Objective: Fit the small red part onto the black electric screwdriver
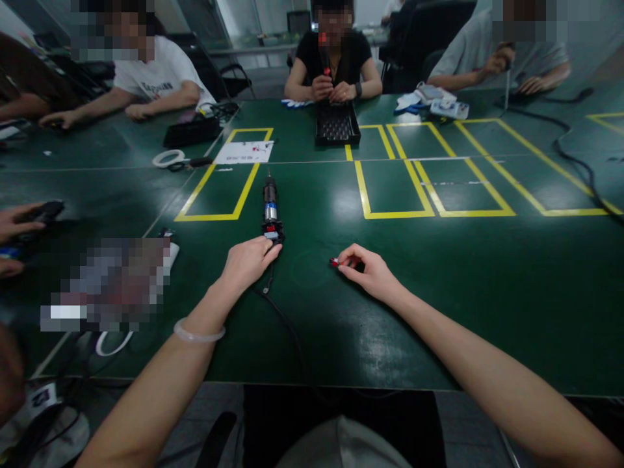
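A slim electric screwdriver [270, 203] with a black and silver-blue body lies on the green table, its thin tip facing away from me. My left hand [249, 261] is closed at its rear end, thumb and fingers against the black part; some fingertips are hidden. Beneath that hand, a black cord [287, 318] runs toward the table's front edge. Off to the right, my right hand [366, 270] pinches a small red and black piece [334, 262] just above or on the tabletop. Its exact kind is too small to make out.
Yellow tape rectangles [400, 214] mark the table [439, 273]. Ahead are a white sheet [246, 152], a white tape roll [168, 158] and a black tray [337, 130] before a person. A blurred-out object [112, 276] lies left. Other people sit around; a cable [575, 156] crosses the right.
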The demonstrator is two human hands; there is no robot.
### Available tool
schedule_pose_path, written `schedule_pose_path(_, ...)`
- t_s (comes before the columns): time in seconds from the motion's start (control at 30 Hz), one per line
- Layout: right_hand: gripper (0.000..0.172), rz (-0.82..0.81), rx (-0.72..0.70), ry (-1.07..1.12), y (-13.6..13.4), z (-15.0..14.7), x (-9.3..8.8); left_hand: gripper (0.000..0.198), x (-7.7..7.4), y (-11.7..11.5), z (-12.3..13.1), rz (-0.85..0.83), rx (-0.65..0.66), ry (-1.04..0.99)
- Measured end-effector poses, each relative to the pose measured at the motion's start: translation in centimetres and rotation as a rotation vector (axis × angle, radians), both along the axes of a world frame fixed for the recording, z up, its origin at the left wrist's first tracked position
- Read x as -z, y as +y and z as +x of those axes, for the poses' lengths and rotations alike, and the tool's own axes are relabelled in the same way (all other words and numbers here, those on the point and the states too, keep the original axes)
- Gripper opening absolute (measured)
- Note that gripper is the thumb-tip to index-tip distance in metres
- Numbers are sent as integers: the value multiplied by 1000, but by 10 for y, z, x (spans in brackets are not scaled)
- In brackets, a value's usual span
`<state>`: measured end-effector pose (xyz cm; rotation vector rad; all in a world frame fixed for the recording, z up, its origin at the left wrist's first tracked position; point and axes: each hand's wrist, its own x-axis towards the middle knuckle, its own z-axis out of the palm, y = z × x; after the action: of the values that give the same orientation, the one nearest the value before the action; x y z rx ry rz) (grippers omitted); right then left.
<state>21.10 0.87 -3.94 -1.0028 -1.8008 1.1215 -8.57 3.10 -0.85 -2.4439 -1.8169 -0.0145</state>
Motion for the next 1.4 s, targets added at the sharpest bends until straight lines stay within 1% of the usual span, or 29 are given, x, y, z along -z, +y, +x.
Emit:
schedule_pose_path(0.13,5,105,-7,-60,0,1,0,47,1,-7,13,-32,172,-42)
schedule_pose_path(0.27,7,238,-13,-172,-1,2,-3,42,2,-14,28,-70,351,-78)
schedule_pose_path(0.37,6,317,-19,-269,-3,2,-4,41,0,-18,37,-115,452,-90)
schedule_pose_path(0.57,5,463,-11,-409,-7,-3,-1,37,-7,-23,41,-249,545,-169)
schedule_pose_path(0.67,3,523,-34,-460,-9,-5,-1,37,-10,-24,40,-312,579,-198)
schedule_pose_path(0.77,7,582,-66,-503,-10,-7,0,37,-13,-25,39,-350,592,-215)
schedule_pose_path(0.97,17,627,-31,-516,-8,-9,2,37,-15,-26,40,-345,575,-205)
schedule_pose_path(1.07,19,604,-50,-490,-8,-8,3,40,-14,-30,42,-301,515,-180)
schedule_pose_path(1.13,18,591,-72,-480,-8,-8,3,43,-13,-33,45,-269,424,-153)
schedule_pose_path(1.2,17,587,-80,-485,-8,-8,3,46,-12,-37,49,-242,308,-116)
schedule_pose_path(1.3,18,595,-62,-507,-7,-12,1,50,-13,-43,57,-209,129,-65)
schedule_pose_path(1.4,19,610,-43,-530,-6,-17,-1,54,-14,-49,68,-166,9,-25)
